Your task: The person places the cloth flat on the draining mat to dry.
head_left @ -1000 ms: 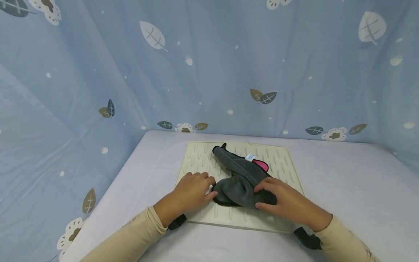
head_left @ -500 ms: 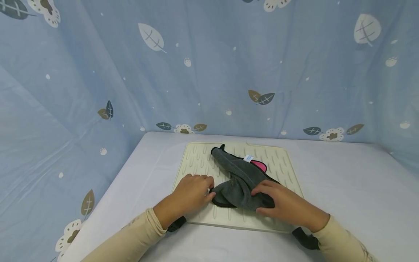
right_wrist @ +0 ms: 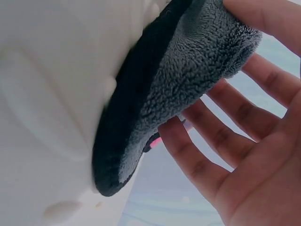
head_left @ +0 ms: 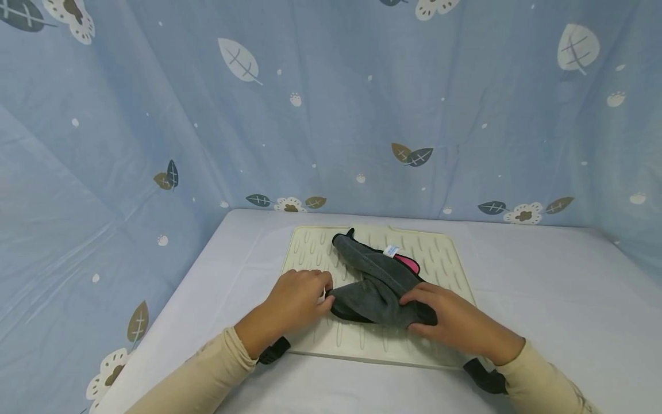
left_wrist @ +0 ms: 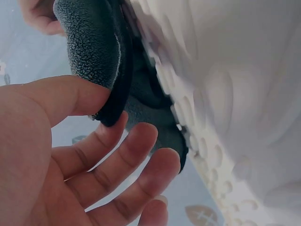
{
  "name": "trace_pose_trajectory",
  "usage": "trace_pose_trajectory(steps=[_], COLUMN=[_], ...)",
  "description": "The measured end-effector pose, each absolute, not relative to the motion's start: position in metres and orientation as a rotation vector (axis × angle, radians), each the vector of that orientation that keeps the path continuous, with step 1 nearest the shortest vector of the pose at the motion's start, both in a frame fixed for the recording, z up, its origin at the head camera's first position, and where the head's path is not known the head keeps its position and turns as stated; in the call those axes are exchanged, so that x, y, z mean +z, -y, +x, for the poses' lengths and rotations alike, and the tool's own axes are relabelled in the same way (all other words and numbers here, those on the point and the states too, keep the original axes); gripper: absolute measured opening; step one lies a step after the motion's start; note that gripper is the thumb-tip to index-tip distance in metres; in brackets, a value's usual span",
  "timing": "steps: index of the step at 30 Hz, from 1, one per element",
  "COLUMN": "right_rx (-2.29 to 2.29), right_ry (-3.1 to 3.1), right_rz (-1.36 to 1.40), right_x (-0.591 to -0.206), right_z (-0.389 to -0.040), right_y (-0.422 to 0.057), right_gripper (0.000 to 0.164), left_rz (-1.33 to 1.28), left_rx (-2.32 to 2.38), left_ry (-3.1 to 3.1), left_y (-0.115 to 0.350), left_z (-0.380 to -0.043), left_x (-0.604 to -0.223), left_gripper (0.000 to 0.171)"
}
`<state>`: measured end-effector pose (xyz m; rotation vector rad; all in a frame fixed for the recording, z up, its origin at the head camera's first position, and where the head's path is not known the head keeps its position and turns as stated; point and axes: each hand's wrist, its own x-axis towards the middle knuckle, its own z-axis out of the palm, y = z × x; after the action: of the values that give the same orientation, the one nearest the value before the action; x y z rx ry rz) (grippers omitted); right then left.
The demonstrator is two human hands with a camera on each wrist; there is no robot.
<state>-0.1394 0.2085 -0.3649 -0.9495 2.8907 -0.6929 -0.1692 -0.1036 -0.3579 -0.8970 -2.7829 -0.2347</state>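
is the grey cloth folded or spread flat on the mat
Not spread flat, nor neatly folded: the grey cloth is bunched on the mat, its middle creased, left hand and right hand holding it.

The grey cloth [head_left: 380, 296] is showing a matt, nubby pile, its black edging [right_wrist: 127, 108] looking smoother. The cream mat [head_left: 357, 347] is looking like matt plastic or rubber with raised ribs [right_wrist: 42, 103]. The blue curtain [head_left: 331, 126] and white table cover [head_left: 548, 282] are showing dull fabric.
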Motion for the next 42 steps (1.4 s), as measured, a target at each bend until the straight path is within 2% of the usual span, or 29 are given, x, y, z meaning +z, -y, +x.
trace_pose_trajectory(steps=[19, 31, 34, 42], right_rx=[-0.674, -0.720, -0.719, -0.679], right_ry=[-2.923, -2.821, -2.845, -3.006], right_rz=[-0.897, -0.920, -0.899, -0.772], right_x=[-0.364, -0.366, -0.366, -0.366], right_z=[-0.140, -0.143, -0.144, -0.150], right_y=[-0.213, -0.218, -0.220, -0.225], right_gripper=[0.049, 0.072, 0.067, 0.039], left_rz=[-0.789, -0.703, -0.698, -0.731], left_rx=[-0.333, -0.285, -0.284, -0.303], left_ry=[2.743, 2.833, 2.881, 2.942], left_y=[0.113, 0.120, 0.121, 0.122], left_z=[-0.173, -0.177, -0.178, -0.179], left_x=[-0.346, -0.344, -0.346, -0.350], left_gripper=[0.012, 0.011, 0.011, 0.009])
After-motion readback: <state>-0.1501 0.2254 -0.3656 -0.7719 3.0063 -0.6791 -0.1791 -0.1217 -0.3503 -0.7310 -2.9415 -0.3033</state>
